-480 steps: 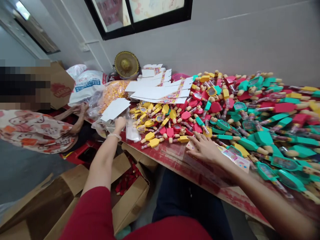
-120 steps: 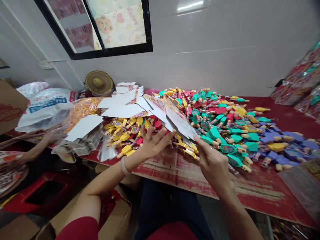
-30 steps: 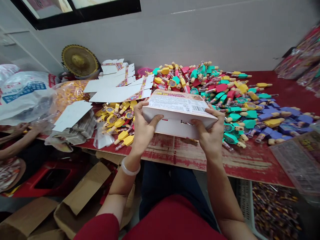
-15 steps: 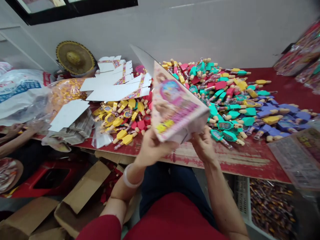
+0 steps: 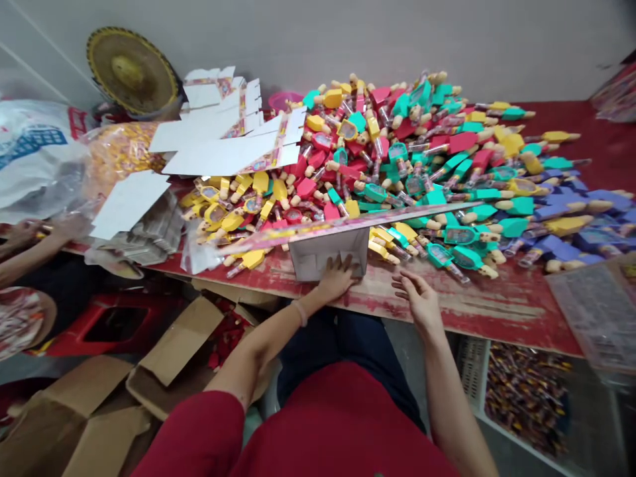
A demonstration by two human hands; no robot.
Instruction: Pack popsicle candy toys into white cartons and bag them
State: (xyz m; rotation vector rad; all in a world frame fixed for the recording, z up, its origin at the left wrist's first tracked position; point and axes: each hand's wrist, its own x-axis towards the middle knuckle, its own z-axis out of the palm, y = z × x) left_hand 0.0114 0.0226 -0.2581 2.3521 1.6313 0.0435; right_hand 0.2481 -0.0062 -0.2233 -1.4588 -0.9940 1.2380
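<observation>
An open-fronted cardboard display box (image 5: 328, 248) stands at the table's near edge, its printed header panel edge-on and spreading wide to both sides. Inside its opening lies my left hand (image 5: 338, 277), fingers spread on the inner bottom. To the right of the box, my right hand (image 5: 418, 295) hovers by the table edge, fingers apart and holding nothing. Behind the box is a heap of small toys with clear tubes and coloured paddle-shaped ends: red and yellow ones (image 5: 318, 159), green ones (image 5: 462, 235) and purple ones (image 5: 571, 212).
Flat white box blanks (image 5: 223, 149) and a folded stack (image 5: 134, 205) lie left, near a bag of orange pieces (image 5: 122, 149) and a round fan (image 5: 132, 69). Another person's hands (image 5: 59, 232) are far left. Below stand cartons (image 5: 183, 338) and a filled crate (image 5: 527, 391); a clear plastic container (image 5: 596, 318) sits right.
The box went from being held up in both hands to standing on the table. My right hand let go of it; my left hand moved into its opening. The view shifted slightly.
</observation>
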